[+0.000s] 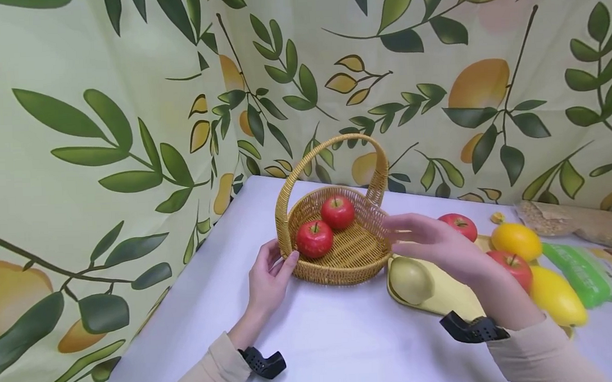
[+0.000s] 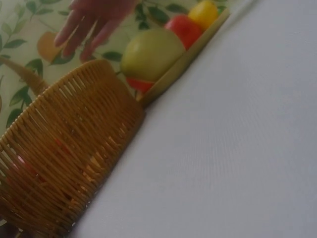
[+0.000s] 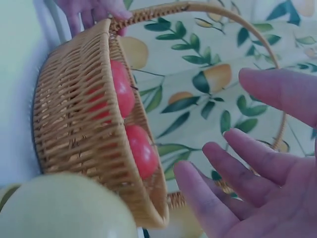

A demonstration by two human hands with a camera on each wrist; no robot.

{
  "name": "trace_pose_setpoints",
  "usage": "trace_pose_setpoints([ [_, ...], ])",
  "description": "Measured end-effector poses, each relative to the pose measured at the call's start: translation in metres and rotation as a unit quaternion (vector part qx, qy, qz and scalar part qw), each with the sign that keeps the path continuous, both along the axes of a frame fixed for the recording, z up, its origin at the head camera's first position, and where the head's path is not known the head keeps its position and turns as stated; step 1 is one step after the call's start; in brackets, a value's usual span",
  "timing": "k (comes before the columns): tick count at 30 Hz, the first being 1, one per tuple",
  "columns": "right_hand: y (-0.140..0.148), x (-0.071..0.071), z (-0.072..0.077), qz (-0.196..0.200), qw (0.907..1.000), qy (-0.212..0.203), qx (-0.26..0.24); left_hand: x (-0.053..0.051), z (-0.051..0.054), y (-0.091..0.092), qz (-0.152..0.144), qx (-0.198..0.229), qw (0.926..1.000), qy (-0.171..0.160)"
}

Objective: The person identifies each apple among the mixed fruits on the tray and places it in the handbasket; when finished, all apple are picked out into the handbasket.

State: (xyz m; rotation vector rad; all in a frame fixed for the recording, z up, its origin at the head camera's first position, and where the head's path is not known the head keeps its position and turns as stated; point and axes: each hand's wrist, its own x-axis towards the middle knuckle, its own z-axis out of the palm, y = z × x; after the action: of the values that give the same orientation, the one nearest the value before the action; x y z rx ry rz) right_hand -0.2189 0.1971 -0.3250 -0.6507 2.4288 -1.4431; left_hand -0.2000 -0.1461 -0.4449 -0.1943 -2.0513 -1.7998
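A wicker basket (image 1: 339, 275) with a tall arched handle stands on the table, and two red apples (image 1: 315, 239) lie inside it. My left hand (image 1: 267, 282) grips the basket's left rim by the foot of the handle, thumb over the edge. In the right wrist view, its fingers show at the far side of the basket. Just off the basket's right rim hovers my right hand (image 1: 442, 245), fingers spread and holding nothing. Below it, a pale green round fruit (image 1: 411, 280) sits on the left end of a yellowish tray (image 1: 454, 305).
Farther right on the tray are more red apples (image 1: 459, 226), an orange-yellow fruit (image 1: 517, 241) and a long yellow fruit (image 1: 557, 297). Plastic bags, one of them green (image 1: 577, 271), lie at the table's right. Behind the table (image 1: 331, 336) hangs a leaf-patterned cloth (image 1: 407, 58).
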Motion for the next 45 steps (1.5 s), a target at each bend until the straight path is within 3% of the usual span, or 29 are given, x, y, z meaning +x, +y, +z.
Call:
trace_pose_setpoints([
  [10,0.053,0.032,-0.015,-0.102,0.9941,0.034,0.016,-0.002,0.0,0.001,-0.003,-0.011,0.9999,0.011],
  [14,0.073,0.036,-0.023,-0.123,0.9915,0.04,0.011,-0.001,0.001,-0.001,0.001,-0.013,0.9999,0.006],
  [20,0.105,0.037,-0.024,-0.188,0.9805,0.005,0.058,0.0,0.002,-0.004,-0.002,-0.01,0.9999,0.004],
  [25,0.13,0.034,-0.027,-0.216,0.9749,0.026,0.046,0.001,0.004,-0.003,0.0,-0.005,0.9999,0.011],
  [33,0.152,0.038,-0.028,-0.293,0.9537,-0.017,0.068,0.001,0.004,-0.003,-0.005,-0.009,0.9999,0.008],
  [36,0.154,0.036,-0.027,-0.301,0.9498,-0.03,0.079,0.002,0.004,-0.005,-0.002,-0.011,0.9999,0.008],
  [45,0.163,0.033,-0.032,-0.284,0.9541,-0.04,0.086,0.001,0.001,-0.002,-0.006,-0.01,0.9999,0.008],
])
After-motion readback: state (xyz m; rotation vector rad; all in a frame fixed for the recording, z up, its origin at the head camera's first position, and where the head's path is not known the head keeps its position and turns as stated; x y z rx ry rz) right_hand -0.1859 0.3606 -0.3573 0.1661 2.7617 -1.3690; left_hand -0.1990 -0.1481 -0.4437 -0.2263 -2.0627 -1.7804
